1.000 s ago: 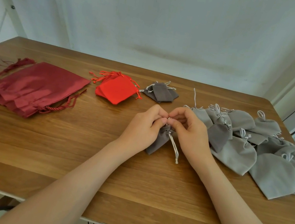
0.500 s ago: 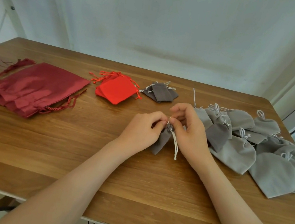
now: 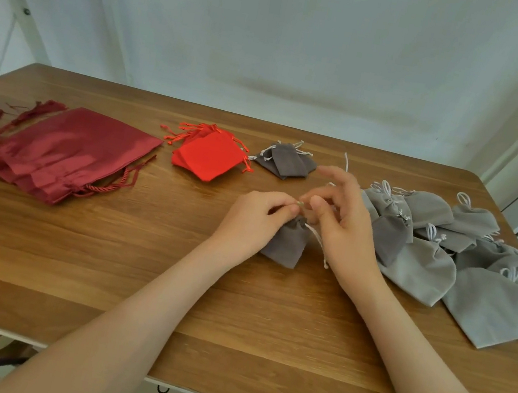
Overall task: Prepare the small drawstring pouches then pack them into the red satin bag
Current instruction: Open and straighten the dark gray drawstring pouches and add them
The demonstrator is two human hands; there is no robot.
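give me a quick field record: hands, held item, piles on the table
left hand: pinches the neck of the small dark grey pouch
right hand: pinches at the same spot, other fingers spread
red satin bags: stacked on the table, far left
bright red pouches: pile right of them
dark grey pouches: pile behind hands
light grey pouches: heap at right

We record one dark grey pouch at frame centre, neck gathered, white cord trailing; red satin bags lie stacked flat, left.
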